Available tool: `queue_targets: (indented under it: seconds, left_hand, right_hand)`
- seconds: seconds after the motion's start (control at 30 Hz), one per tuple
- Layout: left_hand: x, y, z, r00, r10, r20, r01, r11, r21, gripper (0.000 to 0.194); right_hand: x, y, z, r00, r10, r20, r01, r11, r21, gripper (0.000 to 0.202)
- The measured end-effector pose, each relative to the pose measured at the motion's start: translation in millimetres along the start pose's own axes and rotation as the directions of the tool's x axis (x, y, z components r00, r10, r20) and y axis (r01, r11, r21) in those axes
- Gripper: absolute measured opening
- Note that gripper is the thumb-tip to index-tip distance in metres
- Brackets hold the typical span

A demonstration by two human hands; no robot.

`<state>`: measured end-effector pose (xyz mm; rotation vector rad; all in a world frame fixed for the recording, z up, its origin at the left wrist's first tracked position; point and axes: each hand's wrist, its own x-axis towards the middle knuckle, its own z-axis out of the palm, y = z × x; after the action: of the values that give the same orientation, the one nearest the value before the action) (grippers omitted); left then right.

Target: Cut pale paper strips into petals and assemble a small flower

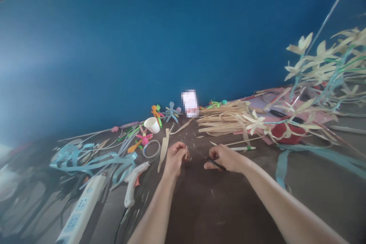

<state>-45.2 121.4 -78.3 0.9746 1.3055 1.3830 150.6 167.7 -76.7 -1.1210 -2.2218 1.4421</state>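
Note:
My right hand [227, 158] is wrapped round the dark handle of a pair of scissors [217, 164], whose thin blades point left toward my other hand. Opposite it, my left hand [175, 158] is closed in a pinch near the blade tips. What sits between those fingers is too small to make out. Tiny pale scraps lie on the dark table [197, 206] just beyond both hands. A strip of dried husk [163, 150] rests beside my left hand, and a white pen [242, 148] with a green end lies beyond my right wrist.
To the left are a glue gun [133, 185], a power strip [82, 209], blue ribbon [94, 162], a tape roll [151, 148] and a paper cup [152, 125]. Husk strips [223, 118] are piled behind my right hand. Husk flowers [328, 61] stand at right, before a blue wall [171, 38].

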Motion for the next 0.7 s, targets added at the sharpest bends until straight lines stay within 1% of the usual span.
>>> queue_targets:
  seconds: [0.2,0.4,0.53,0.7]
  left_hand:
    - [-0.3,-0.6,-0.4,1.000,0.003,0.014,-0.003,1.000,0.000,0.004]
    - [-0.1,-0.4,-0.2,1.000,-0.010,0.000,0.010,1.000,-0.003,0.003]
    - [0.7,-1.5,-1.3,1.000,-0.012,-0.006,0.012,1.000,0.004,0.003]
    - [1.3,-2.4,-2.3,1.000,-0.015,-0.024,0.016,1.000,0.013,0.004]
  right_hand:
    - [-1.4,-1.1,-1.4,1.000,0.007,0.018,-0.008,1.000,0.014,0.040]
    - [-1.3,-0.7,-3.0,1.000,0.005,-0.019,-0.005,1.000,-0.019,0.041]
    - [0.2,1.4,-1.1,1.000,0.016,-0.012,-0.016,1.000,-0.011,0.041]
    - [1.1,1.9,0.2,0.999,-0.023,-0.039,0.021,0.998,-0.053,0.041]
